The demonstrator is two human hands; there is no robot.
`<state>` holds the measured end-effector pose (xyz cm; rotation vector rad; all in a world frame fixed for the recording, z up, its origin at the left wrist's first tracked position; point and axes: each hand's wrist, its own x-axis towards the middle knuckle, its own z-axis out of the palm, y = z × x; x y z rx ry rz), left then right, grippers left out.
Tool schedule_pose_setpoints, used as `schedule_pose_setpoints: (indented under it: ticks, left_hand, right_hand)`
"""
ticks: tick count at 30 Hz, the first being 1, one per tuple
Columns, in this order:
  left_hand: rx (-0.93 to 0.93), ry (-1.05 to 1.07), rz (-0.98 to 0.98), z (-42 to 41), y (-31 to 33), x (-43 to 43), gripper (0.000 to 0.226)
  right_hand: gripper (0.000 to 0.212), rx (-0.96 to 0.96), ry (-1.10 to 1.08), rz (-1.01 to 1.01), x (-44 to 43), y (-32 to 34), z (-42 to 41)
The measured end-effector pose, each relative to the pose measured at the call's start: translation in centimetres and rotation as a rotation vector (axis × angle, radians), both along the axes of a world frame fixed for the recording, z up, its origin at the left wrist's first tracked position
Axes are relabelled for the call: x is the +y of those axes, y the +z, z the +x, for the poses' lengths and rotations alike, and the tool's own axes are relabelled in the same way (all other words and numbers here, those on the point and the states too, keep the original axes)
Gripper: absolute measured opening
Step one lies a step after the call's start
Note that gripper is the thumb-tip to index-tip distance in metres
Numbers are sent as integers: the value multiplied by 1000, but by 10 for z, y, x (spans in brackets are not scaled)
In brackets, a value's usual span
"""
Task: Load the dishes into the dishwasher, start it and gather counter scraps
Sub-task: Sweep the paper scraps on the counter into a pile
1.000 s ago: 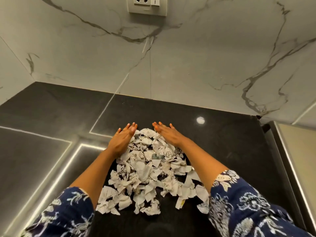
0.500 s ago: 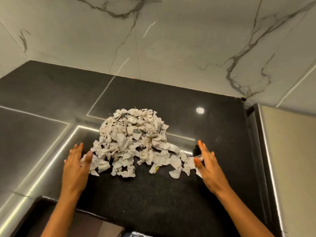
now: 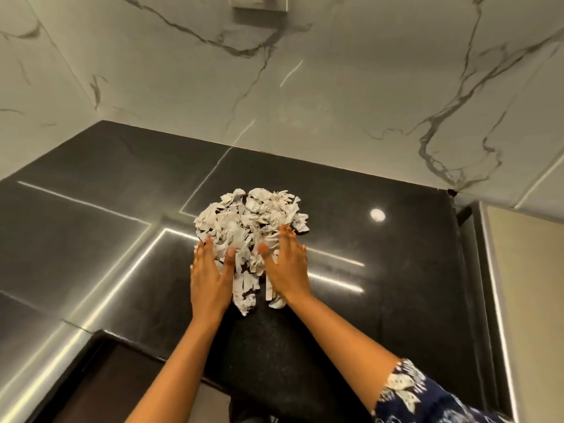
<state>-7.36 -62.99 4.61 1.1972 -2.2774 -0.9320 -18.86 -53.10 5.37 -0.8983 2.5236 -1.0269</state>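
Squeezing scraps [image 3: 253, 218] into tighter heap on surface [image 3: 381, 270]. Left hand [image 3: 210, 279] and right hand [image 3: 287, 270], spread wide apart half-second ago, now pressed flat-fingered against pile's near sides, gripping nothing. Stragglers mostly swept in; scoop-up probably next.

A heap of torn paper scraps [image 3: 251, 222] lies on the glossy black countertop [image 3: 381, 270], below a white marble-veined backsplash [image 3: 335, 87]. The left hand [image 3: 210, 277] and right hand [image 3: 287, 270] press flat, fingers straight, against the near sides of the heap. A blue-and-white patterned sleeve [image 3: 427, 395] covers the right upper arm.
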Motion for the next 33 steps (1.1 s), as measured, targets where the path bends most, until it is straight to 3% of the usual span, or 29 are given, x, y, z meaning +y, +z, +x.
schedule_pose_setpoints:
  ticks: [2, 4, 8, 12, 16, 18, 20, 22, 24, 26, 28, 33]
  left_hand:
    - [80, -11, 33, 20, 1, 11, 91]
    - [40, -15, -2, 44, -1, 29, 94]
    - [-289, -80, -140, 66, -14, 54, 104]
    - [-431, -102, -229, 45, -19, 45, 97]
    - [-398, -173, -231, 27, -17, 29, 94]
    - [-269, -184, -154, 34, -13, 24, 91]
    - [-114, -129, -56, 47, -8, 14, 91]
    - [-21, -36, 1, 46, -6, -15, 91]
    - [-12, 8, 34, 27, -3, -54, 95]
    - [-31, -4, 11, -4, 0, -89, 99]
    - [-59, -39, -22, -35, 1, -116, 102]
    - [-118, -186, -55, -88, 2, -164, 104]
  right_hand:
    - [80, -55, -9, -117, 26, 2, 4]
    - [88, -11, 42, -109, 61, -2, 15]
    - [98, 167, 212, 245, 91, -12, 37]
    - [82, 243, 179, 406, 56, -12, 35]
    - [78, 173, 245, 361, 27, -6, 20]
    - [79, 72, 244, 174, 33, -2, 13]
    - [73, 11, 145, -100, 45, 3, 5]
    - [63, -88, 11, -247, 41, 8, -16]
    - [69, -171, -93, -228, 18, 10, -47]
    - [83, -135, -141, -140, -17, 11, -82]
    - [73, -71, -143, -32, -54, 9, -110]
    - [65, 22, 108, 225, -111, 8, -142]
